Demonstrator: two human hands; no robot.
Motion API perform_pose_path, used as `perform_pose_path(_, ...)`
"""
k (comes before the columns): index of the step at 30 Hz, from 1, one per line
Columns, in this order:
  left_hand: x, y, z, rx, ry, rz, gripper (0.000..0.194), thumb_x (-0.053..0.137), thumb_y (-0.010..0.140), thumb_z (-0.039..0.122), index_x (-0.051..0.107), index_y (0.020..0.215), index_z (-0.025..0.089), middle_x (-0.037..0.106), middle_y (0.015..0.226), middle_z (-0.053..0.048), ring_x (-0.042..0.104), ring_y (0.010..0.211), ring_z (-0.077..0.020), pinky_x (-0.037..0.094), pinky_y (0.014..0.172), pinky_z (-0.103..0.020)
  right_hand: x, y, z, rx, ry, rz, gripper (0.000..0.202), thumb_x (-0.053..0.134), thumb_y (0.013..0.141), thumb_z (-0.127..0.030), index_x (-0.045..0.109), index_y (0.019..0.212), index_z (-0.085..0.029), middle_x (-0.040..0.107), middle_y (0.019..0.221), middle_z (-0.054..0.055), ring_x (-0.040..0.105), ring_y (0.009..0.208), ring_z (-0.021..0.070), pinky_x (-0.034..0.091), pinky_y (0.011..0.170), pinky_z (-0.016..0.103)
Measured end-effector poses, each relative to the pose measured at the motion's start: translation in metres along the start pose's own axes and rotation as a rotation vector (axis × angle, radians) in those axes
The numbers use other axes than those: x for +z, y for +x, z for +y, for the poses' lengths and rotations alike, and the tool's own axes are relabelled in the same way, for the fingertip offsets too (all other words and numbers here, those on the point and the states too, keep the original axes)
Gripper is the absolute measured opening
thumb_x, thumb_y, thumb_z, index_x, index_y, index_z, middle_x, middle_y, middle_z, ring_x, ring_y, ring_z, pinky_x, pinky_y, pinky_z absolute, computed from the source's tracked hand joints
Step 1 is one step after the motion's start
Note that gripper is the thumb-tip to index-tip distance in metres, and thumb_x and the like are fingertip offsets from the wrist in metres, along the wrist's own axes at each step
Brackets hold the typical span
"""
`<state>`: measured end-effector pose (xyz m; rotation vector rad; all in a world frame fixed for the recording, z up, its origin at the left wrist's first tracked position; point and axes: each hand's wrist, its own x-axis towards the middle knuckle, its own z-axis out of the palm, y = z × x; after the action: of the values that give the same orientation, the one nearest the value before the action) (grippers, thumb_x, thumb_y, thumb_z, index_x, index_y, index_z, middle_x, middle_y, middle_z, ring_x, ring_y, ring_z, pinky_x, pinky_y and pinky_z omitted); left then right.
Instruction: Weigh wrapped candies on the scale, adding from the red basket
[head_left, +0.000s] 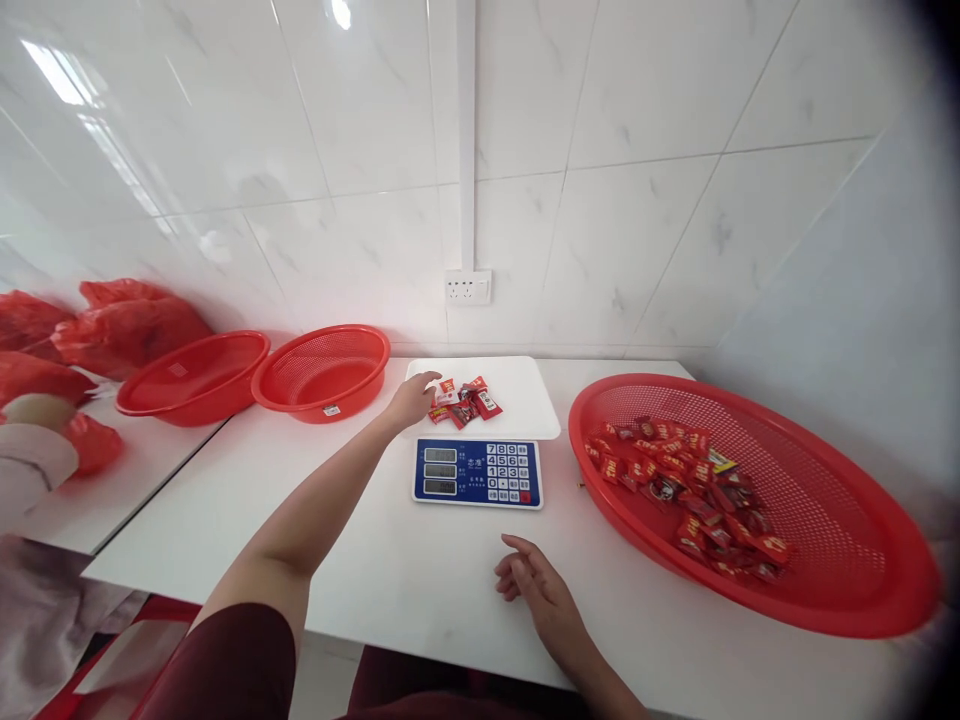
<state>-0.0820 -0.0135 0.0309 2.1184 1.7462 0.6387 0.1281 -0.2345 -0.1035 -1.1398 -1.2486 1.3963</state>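
Note:
On the left side of the white weighing pan (529, 400), my left hand (412, 400) reaches in with fingers stretched out beside a small pile of red snack packets (466, 402). Its fingertips are at the edge of the pile; I cannot tell whether they touch it. The blue keypad and display panel (477, 473) of the scale faces me in front of the pan. My right hand (546, 600) hovers at the table's front part, below the panel, fingers loosely bent and apart, holding nothing.
At right, a large red plastic basket (847, 500) holds many red packets (690, 480). Two red baskets (322, 372) (199, 378) stand at left, with red plastic bags (135, 325) beyond. Another person's sleeve (34, 470) shows at far left. A socket (468, 288) is on the tiled wall.

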Motion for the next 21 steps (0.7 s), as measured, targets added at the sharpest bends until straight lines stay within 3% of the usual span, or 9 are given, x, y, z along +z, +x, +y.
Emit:
perform_pose_path(3, -0.003, -0.019, 0.01, 0.063, -0.071, 0.1, 0.034, 0.04, 0.088, 0.019, 0.057, 0.118, 0.02, 0.059, 0.127, -0.007, 0.054, 0.116, -0.0187, 0.044, 0.099, -0.032, 0.0, 0.0, 0.001, -0.004, -0.023, 0.0, 0.03, 0.04, 0.084, -0.048, 0.057, 0.108, -0.042, 0.064, 0.082, 0.008, 0.065, 0.073, 0.0301, 0.055, 0.067, 0.048)
perform_pose_path(7, 0.013, -0.079, 0.011, 0.278, -0.241, 0.295, 0.026, 0.044, 0.09, 0.03, 0.061, 0.107, 0.021, 0.066, 0.109, -0.006, 0.06, 0.102, -0.0174, 0.048, 0.091, -0.031, 0.0, 0.0, 0.001, 0.006, -0.054, -0.006, 0.029, 0.038, 0.085, -0.047, 0.054, 0.108, -0.041, 0.063, 0.084, 0.008, 0.065, 0.075, 0.0295, 0.055, 0.069, 0.048)
perform_pose_path(9, 0.03, -0.118, 0.007, 0.301, -0.292, 0.214, 0.024, 0.044, 0.09, 0.032, 0.062, 0.102, 0.021, 0.069, 0.097, -0.005, 0.063, 0.087, -0.0161, 0.052, 0.079, -0.029, 0.0, 0.0, 0.0, 0.005, -0.067, -0.011, 0.028, 0.039, 0.085, -0.047, 0.054, 0.107, -0.04, 0.062, 0.084, 0.008, 0.065, 0.076, 0.0289, 0.056, 0.07, 0.047)
perform_pose_path(11, 0.051, -0.155, 0.002, 0.264, -0.309, 0.042, 0.024, 0.045, 0.089, 0.032, 0.063, 0.101, 0.023, 0.07, 0.091, -0.004, 0.064, 0.077, -0.0159, 0.053, 0.07, -0.028, 0.0, -0.001, -0.002, 0.003, -0.083, -0.017, 0.026, 0.04, 0.086, -0.048, 0.054, 0.107, -0.04, 0.062, 0.084, 0.008, 0.065, 0.076, 0.0284, 0.056, 0.07, 0.046)
perform_pose_path(14, 0.077, -0.192, -0.004, 0.176, -0.359, -0.213, 0.022, 0.045, 0.088, 0.034, 0.066, 0.095, 0.029, 0.071, 0.093, -0.003, 0.065, 0.08, -0.0187, 0.053, 0.072, -0.031, 0.001, -0.003, -0.005, 0.007, -0.12, -0.027, 0.025, 0.042, 0.086, -0.048, 0.056, 0.105, -0.04, 0.063, 0.083, 0.006, 0.065, 0.077, 0.0284, 0.056, 0.072, 0.046)
perform_pose_path(17, 0.091, -0.205, -0.007, 0.127, -0.389, -0.367, 0.023, 0.045, 0.086, 0.037, 0.066, 0.094, 0.032, 0.071, 0.097, -0.002, 0.065, 0.088, -0.0213, 0.051, 0.08, -0.034, 0.004, -0.005, -0.006, 0.005, -0.161, -0.03, 0.023, 0.044, 0.086, -0.046, 0.058, 0.103, -0.043, 0.064, 0.082, 0.005, 0.065, 0.077, 0.028, 0.056, 0.074, 0.045)
perform_pose_path(21, 0.097, -0.204, -0.009, 0.113, -0.388, -0.412, 0.025, 0.045, 0.084, 0.04, 0.066, 0.095, 0.035, 0.071, 0.097, 0.0, 0.065, 0.086, -0.0221, 0.05, 0.08, -0.036, 0.009, -0.006, -0.005, -0.004, -0.246, 0.003, 0.022, 0.048, 0.084, -0.044, 0.061, 0.101, -0.045, 0.066, 0.08, 0.004, 0.065, 0.076, 0.0276, 0.056, 0.074, 0.044)
